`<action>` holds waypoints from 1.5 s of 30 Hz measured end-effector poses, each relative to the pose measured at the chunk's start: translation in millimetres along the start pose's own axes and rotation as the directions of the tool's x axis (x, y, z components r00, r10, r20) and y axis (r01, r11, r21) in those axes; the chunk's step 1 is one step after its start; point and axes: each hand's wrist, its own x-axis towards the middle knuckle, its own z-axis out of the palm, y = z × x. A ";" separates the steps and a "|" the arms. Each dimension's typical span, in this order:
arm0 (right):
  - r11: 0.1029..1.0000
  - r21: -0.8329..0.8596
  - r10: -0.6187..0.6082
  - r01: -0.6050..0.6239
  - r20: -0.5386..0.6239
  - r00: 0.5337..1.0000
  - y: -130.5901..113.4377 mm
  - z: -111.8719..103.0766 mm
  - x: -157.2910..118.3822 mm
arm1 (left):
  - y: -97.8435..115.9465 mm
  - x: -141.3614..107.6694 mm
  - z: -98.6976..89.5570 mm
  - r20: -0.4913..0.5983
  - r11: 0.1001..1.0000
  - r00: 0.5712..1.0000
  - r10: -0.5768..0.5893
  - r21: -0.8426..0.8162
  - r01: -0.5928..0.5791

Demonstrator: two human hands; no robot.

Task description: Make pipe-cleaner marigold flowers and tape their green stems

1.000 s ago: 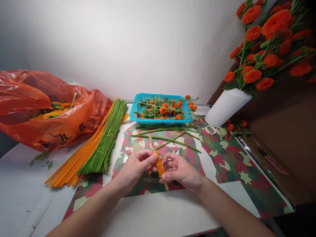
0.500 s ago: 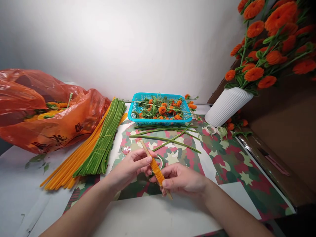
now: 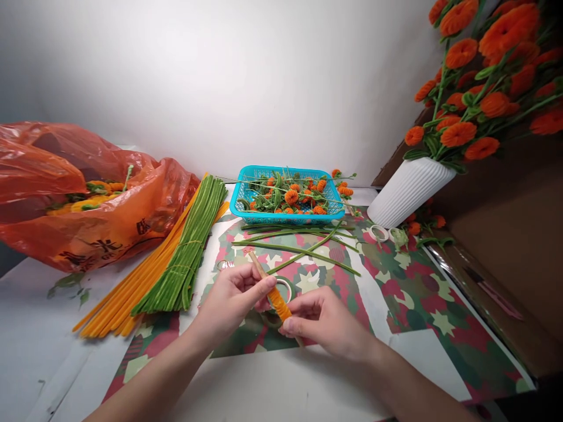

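Stick [image 3: 255, 264] has tilted leftward, its snug orange coil [image 3: 278, 304] pinched by left hand [image 3: 235, 296] and right hand [image 3: 328, 322].

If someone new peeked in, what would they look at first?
Probably the bright orange flowers in the white vase on the right. Next, perhaps the shiny red-orange bag at the far left. Between them, nearer us, the left hand and right hand hold a stick with an orange coil around it.
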 end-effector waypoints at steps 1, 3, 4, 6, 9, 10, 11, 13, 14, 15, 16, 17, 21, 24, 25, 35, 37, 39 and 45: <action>0.994 -0.097 -0.055 0.048 -0.066 0.996 -1.0 2.2 -1.0 | -1.0 -0.7 1.0 -0.029 1.000 1.000 -0.008 0.012 0.009; 0.941 -0.309 -0.197 0.139 -0.163 0.967 -1.7 6.0 -2.2 | -3.8 -1.6 3.4 -0.095 0.999 0.995 -0.029 0.026 0.032; 0.899 -0.403 -0.268 0.175 -0.189 0.945 -1.6 7.3 -2.6 | -5.3 -1.8 4.7 -0.122 0.999 0.992 -0.041 0.028 0.045; 0.833 -0.511 -0.358 0.211 -0.207 0.910 -1.6 8.5 -3.1 | -7.8 -1.5 7.0 -0.154 0.998 0.987 -0.054 0.021 0.058; 0.897 -0.390 -0.303 0.207 -0.201 0.932 -3.0 6.5 -3.9 | -9.4 -0.9 8.8 -0.171 1.000 0.985 -0.017 -0.004 0.016; 0.944 -0.276 -0.236 0.183 -0.174 0.956 -3.7 4.9 -4.0 | -9.3 -0.9 8.8 -0.167 1.000 0.986 -0.003 -0.019 -0.001; 0.979 -0.148 -0.160 0.140 -0.129 0.979 -4.0 3.1 -4.0 | -8.8 -1.0 8.4 -0.154 0.999 0.988 0.006 -0.043 -0.013; 0.996 0.081 -0.038 0.039 -0.011 0.999 -3.2 -0.9 -3.4 | -6.8 -1.4 6.9 -0.089 0.990 0.996 0.007 -0.136 -0.019; 0.986 0.165 -0.009 0.002 0.041 0.999 -2.0 -2.7 -2.8 | -5.5 -1.8 5.8 -0.042 0.977 0.999 0.006 -0.214 -0.015; 0.972 0.232 0.004 -0.024 0.087 0.996 -0.3 -4.1 -1.9 | -4.1 -2.2 4.6 0.016 0.951 1.000 0.008 -0.311 -0.002; 0.956 0.291 0.004 -0.042 0.130 0.991 1.7 -5.3 -0.8 | -2.8 -2.6 3.2 0.079 0.911 0.997 0.014 -0.411 0.020; 0.937 0.344 -0.004 -0.055 0.169 0.986 3.9 -6.1 0.4 | -1.8 -3.0 1.8 0.143 0.865 0.989 0.023 -0.500 0.052; 0.847 0.510 -0.007 -0.149 0.292 0.957 11.6 -6.8 5.5 | -3.8 -4.9 -2.6 0.307 0.785 0.949 0.068 -0.604 0.139; 0.778 0.582 0.003 -0.236 0.372 0.928 15.1 -5.6 8.1 | -9.9 -5.2 -1.9 0.306 0.808 0.951 0.043 -0.570 0.147; 0.764 0.595 0.003 -0.252 0.386 0.922 15.8 -5.2 8.5 | -11.7 -4.9 -0.9 0.290 0.815 0.956 0.030 -0.561 0.144; 0.983 0.181 -0.022 0.012 0.052 0.998 6.6 -0.7 2.9 | -11.6 -1.5 7.5 0.066 0.888 0.985 -0.159 -0.427 0.172; 0.996 0.066 -0.060 0.062 -0.029 0.998 5.6 1.6 2.0 | -12.2 -1.3 9.0 0.023 0.910 0.983 -0.179 -0.375 0.175; 0.994 -0.009 -0.107 0.107 -0.088 0.990 6.4 3.4 1.9 | -12.7 -1.0 10.3 -0.016 0.927 0.981 -0.191 -0.331 0.175; 0.976 0.206 -0.074 0.075 -0.013 0.997 10.3 -2.5 6.4 | -9.4 -2.4 9.5 0.060 0.930 0.988 -0.144 -0.333 0.156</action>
